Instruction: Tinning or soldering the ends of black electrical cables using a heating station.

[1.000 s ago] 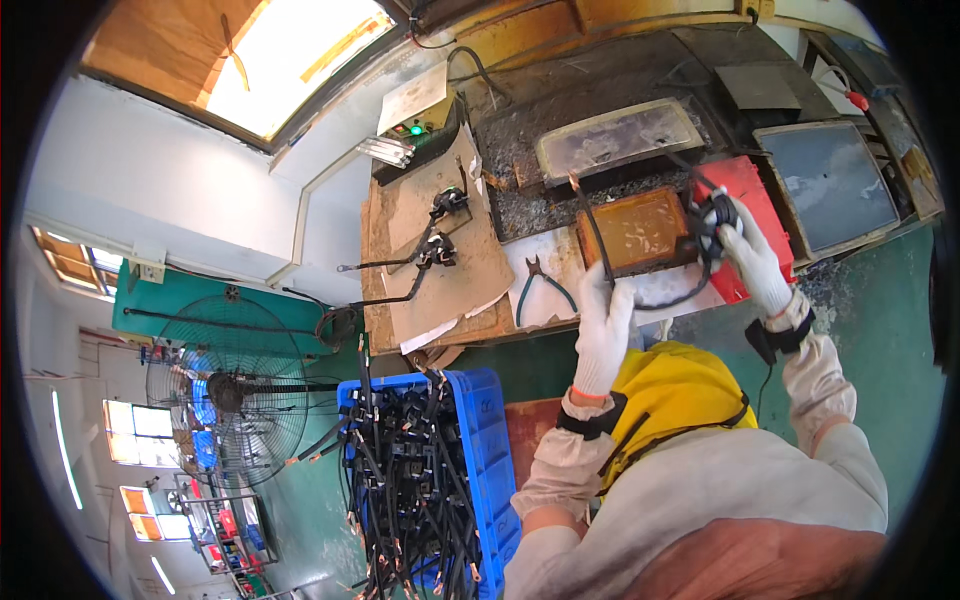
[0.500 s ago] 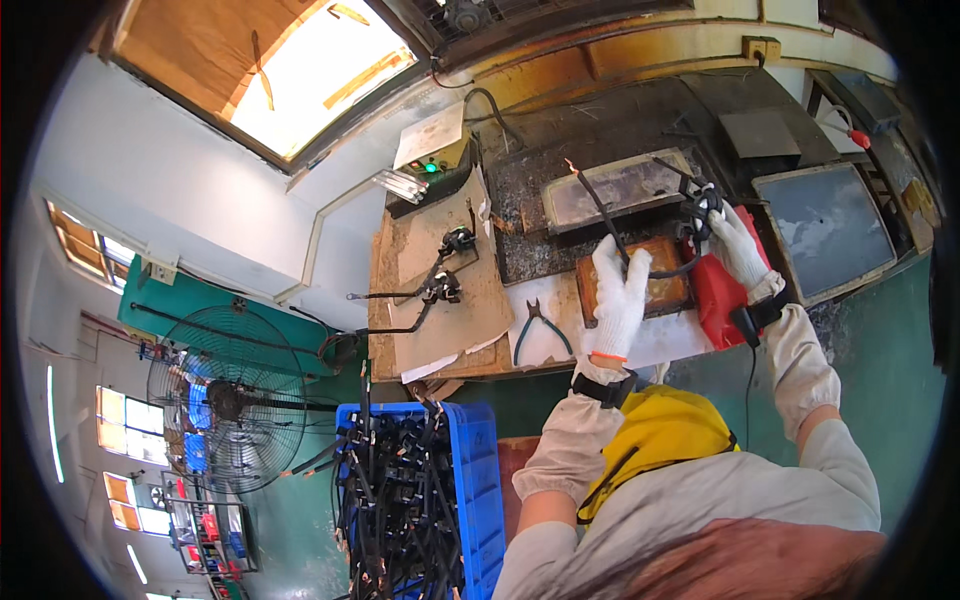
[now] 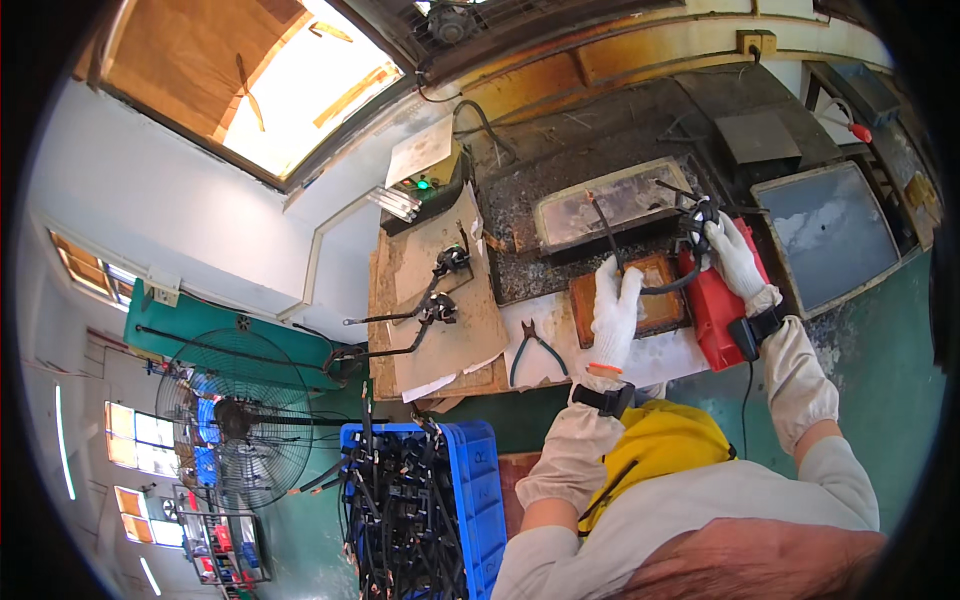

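Observation:
In white gloves, both my hands hold one black cable assembly above the bench. My left hand (image 3: 614,318) has its fingers closed round the black cable (image 3: 606,232), whose bare copper end points up and away, over the rectangular metal-rimmed tray (image 3: 548,222). Further right, my right hand (image 3: 736,256) grips the black plastic fitting (image 3: 703,222) of the same assembly; more thin leads stick out from it. The cable loops between the two hands. Below my left hand lies a brown shallow tray (image 3: 582,305), and a red box (image 3: 715,335) sits beneath my right.
Green-handled cutting pliers (image 3: 530,352) lie on paper. Finished-looking cable assemblies (image 3: 440,285) rest on cardboard at left, near a box with a green light (image 3: 425,186). A blue crate (image 3: 478,500) full of black cables and a fan (image 3: 235,418) stand lower left. A grey-surfaced pan (image 3: 825,235) is at right.
The view has shifted slightly. The cable's copper end has come nearer and to the right, now over the metal-rimmed tray's surface. Both hands keep their hold.

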{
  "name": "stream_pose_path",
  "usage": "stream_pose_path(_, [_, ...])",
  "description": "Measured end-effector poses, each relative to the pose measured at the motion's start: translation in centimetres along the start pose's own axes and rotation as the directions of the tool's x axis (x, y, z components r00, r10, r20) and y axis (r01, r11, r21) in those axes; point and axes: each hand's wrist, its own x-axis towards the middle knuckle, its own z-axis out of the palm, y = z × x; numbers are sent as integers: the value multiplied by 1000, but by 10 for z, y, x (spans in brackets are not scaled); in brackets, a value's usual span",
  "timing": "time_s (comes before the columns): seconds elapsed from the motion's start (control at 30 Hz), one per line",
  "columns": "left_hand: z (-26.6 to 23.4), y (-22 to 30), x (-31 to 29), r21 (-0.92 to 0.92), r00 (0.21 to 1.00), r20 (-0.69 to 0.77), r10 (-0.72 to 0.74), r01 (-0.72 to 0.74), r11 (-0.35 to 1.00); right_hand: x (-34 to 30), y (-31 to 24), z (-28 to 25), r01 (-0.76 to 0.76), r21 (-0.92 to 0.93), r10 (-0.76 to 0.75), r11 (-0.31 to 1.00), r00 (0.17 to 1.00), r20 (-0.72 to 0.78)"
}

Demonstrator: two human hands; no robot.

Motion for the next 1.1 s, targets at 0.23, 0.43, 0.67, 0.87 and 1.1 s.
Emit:
stream_pose_path(0.23, [-1, 8, 2, 3, 997, 68, -24, 24, 1000, 1, 1, 3, -23, -80, 16, 997, 996, -83])
stream_pose_path(0.43, [-2, 10, 2, 20, 996, 76, -54, 53, 998, 3, 3, 1, -22, -139, 7, 990, 994, -105])
stream_pose_path(0.67, [-6, -3, 9, -11, 991, 107, -81, 83, 996, 4, 1, 7, -49, -184, 23, 982, 989, -144])
stream_pose_path(0.87, [-8, -1, 11, -22, 989, 118, -91, 94, 995, 5, 1, 9, -61, -242, 18, 968, 984, -175])
stream_pose_path(1.1, [-11, -6, 15, -85, 983, 142, -113, 126, 988, 6, 0, 10, -79, -293, 19, 953, 979, -201])
